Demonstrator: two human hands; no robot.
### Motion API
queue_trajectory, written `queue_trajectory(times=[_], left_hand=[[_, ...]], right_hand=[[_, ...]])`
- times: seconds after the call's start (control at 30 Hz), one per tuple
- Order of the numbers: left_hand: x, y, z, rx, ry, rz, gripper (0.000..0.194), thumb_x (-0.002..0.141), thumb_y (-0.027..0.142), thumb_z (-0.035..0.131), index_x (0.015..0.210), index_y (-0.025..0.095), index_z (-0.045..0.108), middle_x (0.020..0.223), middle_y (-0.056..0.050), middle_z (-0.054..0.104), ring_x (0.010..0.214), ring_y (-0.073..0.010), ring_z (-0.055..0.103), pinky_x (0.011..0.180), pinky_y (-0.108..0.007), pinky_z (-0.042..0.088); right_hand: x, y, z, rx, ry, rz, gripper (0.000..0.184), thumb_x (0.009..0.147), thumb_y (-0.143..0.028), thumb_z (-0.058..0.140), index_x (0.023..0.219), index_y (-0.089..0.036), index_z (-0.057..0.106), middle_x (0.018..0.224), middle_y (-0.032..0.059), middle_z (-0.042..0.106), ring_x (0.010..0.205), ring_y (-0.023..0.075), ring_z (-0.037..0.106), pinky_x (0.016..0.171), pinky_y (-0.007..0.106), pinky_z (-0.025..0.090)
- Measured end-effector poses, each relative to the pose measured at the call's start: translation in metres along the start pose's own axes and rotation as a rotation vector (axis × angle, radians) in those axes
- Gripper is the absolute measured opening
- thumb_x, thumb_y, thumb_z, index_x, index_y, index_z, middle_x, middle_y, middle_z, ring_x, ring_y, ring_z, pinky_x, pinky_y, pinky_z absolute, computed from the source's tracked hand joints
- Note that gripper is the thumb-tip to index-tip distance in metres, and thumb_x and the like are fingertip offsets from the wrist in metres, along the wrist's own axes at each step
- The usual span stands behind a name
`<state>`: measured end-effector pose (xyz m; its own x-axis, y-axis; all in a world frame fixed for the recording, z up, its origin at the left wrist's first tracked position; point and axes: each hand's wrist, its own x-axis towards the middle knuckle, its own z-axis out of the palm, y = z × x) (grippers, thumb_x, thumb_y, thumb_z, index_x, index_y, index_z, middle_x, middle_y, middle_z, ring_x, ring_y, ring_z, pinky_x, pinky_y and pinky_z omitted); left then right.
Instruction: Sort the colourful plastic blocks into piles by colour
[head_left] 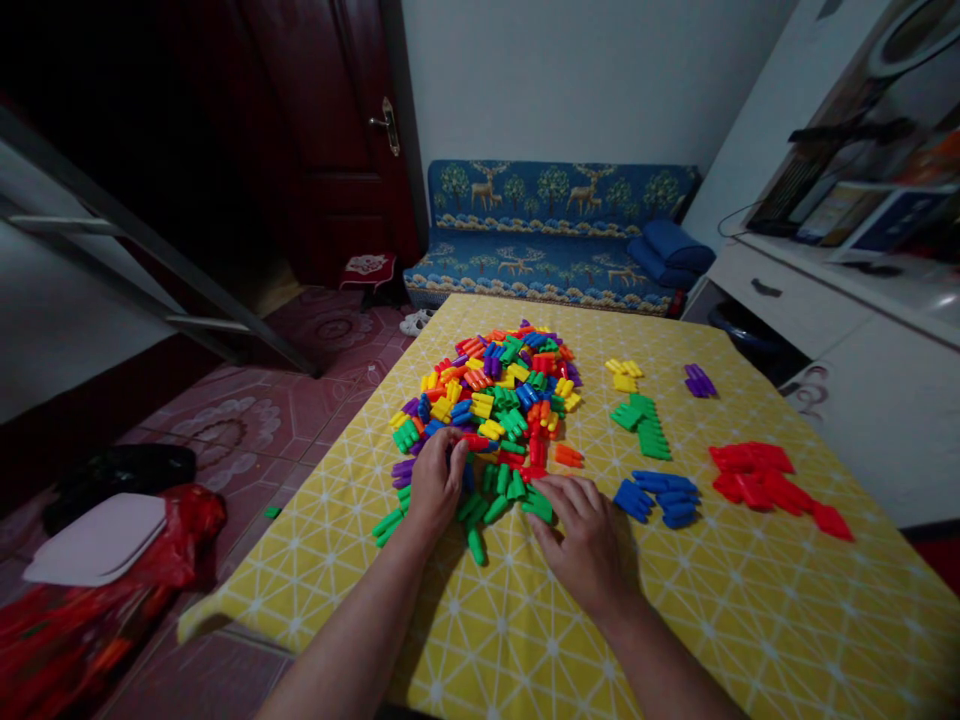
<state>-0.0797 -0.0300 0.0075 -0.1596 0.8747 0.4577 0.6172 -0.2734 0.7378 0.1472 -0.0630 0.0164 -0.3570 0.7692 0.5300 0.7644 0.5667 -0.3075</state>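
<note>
A big mixed pile of bullet-shaped plastic building blocks (480, 400) in several colours lies on the table in front of me. My left hand (436, 482) is at the pile's near left edge, with thumb and fingers closed on a red block (478, 442). At the near right edge, my right hand (581, 530) has its thumb and bent fingers around a green block (538, 505); another red block (532, 473) lies by its fingertips. Loose green blocks (495, 508) are spread between the hands. My fingers partly hide the pieces they touch.
Right of the pile lie separate groups: yellow blocks (624, 374), green blocks (643, 425), blue blocks (658, 496), red blocks (772, 482) and purple blocks (700, 381). A patterned yellow cloth (480, 640) covers the table. Beyond stand a blue sofa (517, 265) and a white cabinet (885, 400).
</note>
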Motion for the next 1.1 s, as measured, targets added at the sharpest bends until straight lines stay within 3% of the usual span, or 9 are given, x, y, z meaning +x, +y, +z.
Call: queue_trajectory(times=[0.13,0.3,0.4,0.57,0.7,0.8,0.9,1.0,1.1], left_hand=[[0.0,0.0,-0.003,-0.006,0.008,-0.039,0.025,0.1,0.036,0.039,0.086,0.02,0.053,0.077,-0.002,0.06,0.074,-0.0173,0.059,0.066,-0.027,0.041],[0.001,0.0,-0.003,0.084,-0.031,0.001,0.026,0.098,0.035,0.043,0.08,0.02,0.055,0.074,-0.002,0.063,0.068,-0.0172,0.059,0.061,-0.027,0.038],[0.002,-0.001,-0.002,0.142,-0.074,0.018,0.026,0.097,0.038,0.047,0.081,0.02,0.058,0.072,-0.002,0.064,0.065,-0.017,0.059,0.06,-0.027,0.038],[0.002,-0.003,0.0,0.221,-0.073,0.038,0.024,0.095,0.038,0.052,0.1,0.019,0.065,0.07,-0.001,0.063,0.067,-0.0184,0.06,0.061,-0.027,0.039],[0.001,-0.003,0.0,0.199,-0.056,0.031,0.027,0.096,0.036,0.052,0.113,0.02,0.064,0.077,-0.003,0.067,0.073,-0.0192,0.063,0.066,-0.029,0.043],[0.001,-0.004,0.0,0.18,-0.061,0.043,0.024,0.096,0.034,0.051,0.108,0.019,0.066,0.089,-0.006,0.072,0.082,-0.0208,0.066,0.074,-0.031,0.046],[0.002,-0.005,0.001,0.179,-0.08,0.055,0.023,0.096,0.032,0.051,0.103,0.02,0.068,0.096,-0.007,0.074,0.087,-0.0217,0.068,0.077,-0.033,0.048],[0.003,-0.006,0.001,0.179,-0.093,0.065,0.023,0.096,0.033,0.05,0.102,0.02,0.069,0.095,-0.007,0.075,0.089,-0.0225,0.068,0.078,-0.034,0.048],[0.003,-0.005,0.001,0.181,-0.097,0.077,0.024,0.096,0.033,0.049,0.098,0.02,0.069,0.092,-0.007,0.074,0.087,-0.0227,0.068,0.077,-0.034,0.048]], right_hand=[[-0.006,-0.009,0.003,-0.054,-0.038,0.005,0.027,0.086,-0.028,0.067,0.113,-0.023,0.067,0.11,0.0063,0.069,0.103,0.0243,0.058,0.088,0.04,0.045],[-0.008,-0.011,0.007,-0.163,-0.066,0.021,0.041,0.083,-0.023,0.071,0.123,-0.025,0.064,0.115,0.0054,0.067,0.103,0.0256,0.057,0.086,0.041,0.046],[-0.009,-0.008,0.012,-0.185,-0.055,0.028,0.038,0.085,-0.02,0.068,0.123,-0.025,0.064,0.116,0.0065,0.066,0.104,0.0254,0.058,0.085,0.04,0.048],[-0.011,-0.003,0.016,-0.207,0.0,-0.001,0.03,0.091,-0.015,0.056,0.119,-0.02,0.065,0.115,0.0089,0.067,0.099,0.0237,0.062,0.083,0.039,0.05],[-0.009,0.005,0.009,-0.091,0.076,-0.002,0.029,0.094,-0.013,0.049,0.115,-0.02,0.067,0.108,0.0074,0.071,0.096,0.0202,0.065,0.084,0.034,0.051],[-0.001,0.027,-0.003,0.064,0.219,0.118,0.026,0.096,-0.021,0.047,0.114,-0.019,0.066,0.106,0.009,0.072,0.096,0.0193,0.067,0.083,0.032,0.053],[0.014,0.07,-0.016,0.144,0.338,0.35,0.027,0.092,-0.031,0.051,0.109,-0.017,0.067,0.099,0.0107,0.073,0.086,0.0201,0.069,0.074,0.032,0.055],[0.03,0.119,-0.027,0.153,0.26,0.552,0.029,0.086,-0.034,0.054,0.105,-0.017,0.068,0.086,0.0098,0.073,0.074,0.0211,0.069,0.066,0.032,0.053],[0.041,0.148,-0.032,0.1,0.132,0.582,0.026,0.081,-0.032,0.054,0.096,-0.016,0.069,0.083,0.0102,0.071,0.067,0.0206,0.066,0.062,0.032,0.051]])
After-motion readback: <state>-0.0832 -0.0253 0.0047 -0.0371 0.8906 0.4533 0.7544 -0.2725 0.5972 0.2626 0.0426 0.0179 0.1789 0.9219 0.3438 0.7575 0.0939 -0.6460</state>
